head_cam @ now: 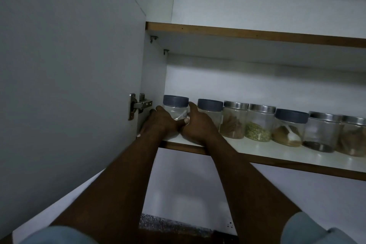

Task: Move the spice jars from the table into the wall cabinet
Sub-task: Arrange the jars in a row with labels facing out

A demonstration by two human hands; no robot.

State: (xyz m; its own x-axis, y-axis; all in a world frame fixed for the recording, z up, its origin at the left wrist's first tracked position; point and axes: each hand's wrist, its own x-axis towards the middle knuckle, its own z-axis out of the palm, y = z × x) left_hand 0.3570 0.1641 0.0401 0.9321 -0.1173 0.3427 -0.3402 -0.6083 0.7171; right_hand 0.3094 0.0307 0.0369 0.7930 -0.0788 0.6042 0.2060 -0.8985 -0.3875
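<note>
We are in a home kitchen; a wall cabinet (pixel 257 34) holds a row of spice jars (pixel 257 125); speckled stone countertop (pixel 168 226) lies below.

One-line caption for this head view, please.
Both hands, left and right, hold a grey-lidded jar at the left end of a jar row on the cabinet shelf.

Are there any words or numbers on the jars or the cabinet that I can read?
None. The jars carry no labels that show, and their lids are plain. The jar held by the left hand and right hand is bare too. The cabinet shows no writing.
</note>
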